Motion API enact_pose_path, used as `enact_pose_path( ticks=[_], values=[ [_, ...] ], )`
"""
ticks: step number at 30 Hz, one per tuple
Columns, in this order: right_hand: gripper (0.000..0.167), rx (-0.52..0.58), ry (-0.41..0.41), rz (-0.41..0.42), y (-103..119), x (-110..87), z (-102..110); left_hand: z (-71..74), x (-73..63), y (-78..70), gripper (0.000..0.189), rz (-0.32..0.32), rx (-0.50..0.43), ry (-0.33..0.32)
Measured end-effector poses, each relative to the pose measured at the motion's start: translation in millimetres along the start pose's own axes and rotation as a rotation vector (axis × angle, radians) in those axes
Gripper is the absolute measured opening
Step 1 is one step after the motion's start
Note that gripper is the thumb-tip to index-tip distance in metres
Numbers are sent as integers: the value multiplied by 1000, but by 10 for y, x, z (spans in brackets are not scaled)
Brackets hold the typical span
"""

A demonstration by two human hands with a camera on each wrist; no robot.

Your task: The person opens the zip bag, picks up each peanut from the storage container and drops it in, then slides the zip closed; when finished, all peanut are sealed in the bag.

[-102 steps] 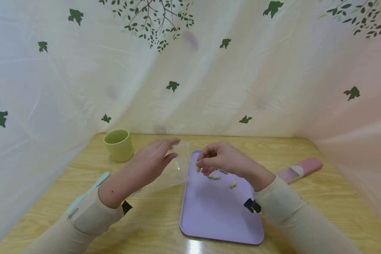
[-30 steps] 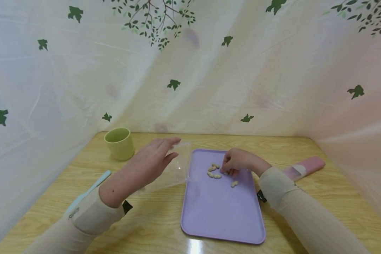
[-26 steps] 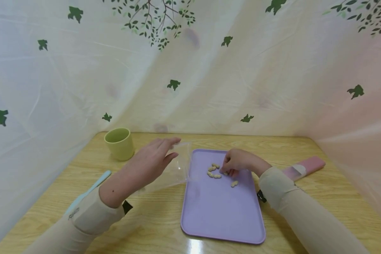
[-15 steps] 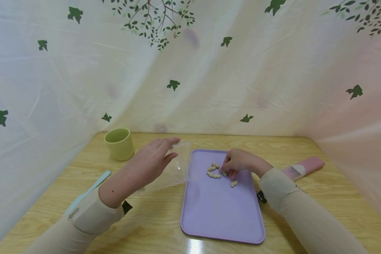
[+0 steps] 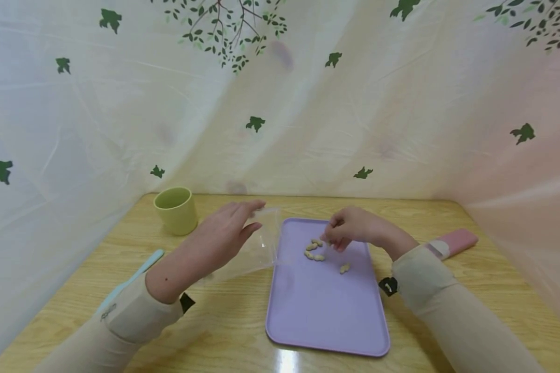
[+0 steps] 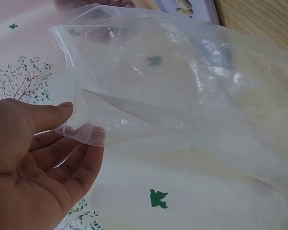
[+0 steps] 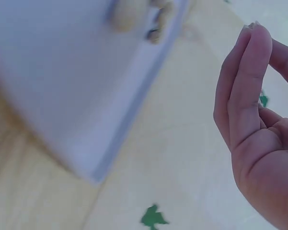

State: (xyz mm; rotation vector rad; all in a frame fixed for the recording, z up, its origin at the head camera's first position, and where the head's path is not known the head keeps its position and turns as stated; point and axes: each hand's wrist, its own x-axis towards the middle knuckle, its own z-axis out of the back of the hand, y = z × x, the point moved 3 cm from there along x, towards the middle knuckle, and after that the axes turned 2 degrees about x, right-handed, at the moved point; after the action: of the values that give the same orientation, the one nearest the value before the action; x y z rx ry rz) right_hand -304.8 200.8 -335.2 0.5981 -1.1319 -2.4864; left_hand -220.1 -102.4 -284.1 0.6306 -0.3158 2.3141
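My left hand [image 5: 214, 243] pinches the open edge of a clear plastic bag [image 6: 148, 86], thumb on one side and curled fingers on the other. In the head view the bag's mouth faces the purple tray [image 5: 326, 311]. Just above the far part of that tray is my right hand [image 5: 357, 229], its thumb and fingertips pressed together. The peanut between them is mostly hidden by the fingers. Several unshelled peanuts [image 5: 319, 257] lie in a curved group on the tray. A single peanut [image 5: 345, 268] sits apart, nearer the right side.
A yellow-green cup [image 5: 176, 211] stands at the back left of the wooden table [image 5: 214, 331]. Beside the left forearm lies a light-blue long-handled utensil [image 5: 133, 280]. Past the right wrist is a pink case [image 5: 457, 242]. A leaf-patterned curtain [image 5: 298, 145] encloses the back and sides.
My right hand went from the bag's mouth to the peanuts, then rose slightly off the tray. The peanut that lay under its fingers has left the tray. The left hand and bag stayed still.
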Motion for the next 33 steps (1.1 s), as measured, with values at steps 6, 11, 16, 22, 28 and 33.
enact_pose_path(
  ticks=[6,11,16,22,28,33],
  values=[
    [26,37,-18,54,294,-95,-76,1,1,5,44,-8,1,-8],
    [26,91,-44,116,540,-143,-194,5,2,5,44,-4,-1,-4],
    [26,119,-69,173,710,-183,-296,15,1,5,45,4,-3,7],
    [24,134,-77,188,808,-184,-394,14,0,9,45,-15,3,-16],
    [25,138,-71,161,845,-175,-464,8,1,13,45,-37,13,-38],
    [25,132,-63,151,845,-178,-489,9,0,15,45,-34,15,-27]
  ],
)
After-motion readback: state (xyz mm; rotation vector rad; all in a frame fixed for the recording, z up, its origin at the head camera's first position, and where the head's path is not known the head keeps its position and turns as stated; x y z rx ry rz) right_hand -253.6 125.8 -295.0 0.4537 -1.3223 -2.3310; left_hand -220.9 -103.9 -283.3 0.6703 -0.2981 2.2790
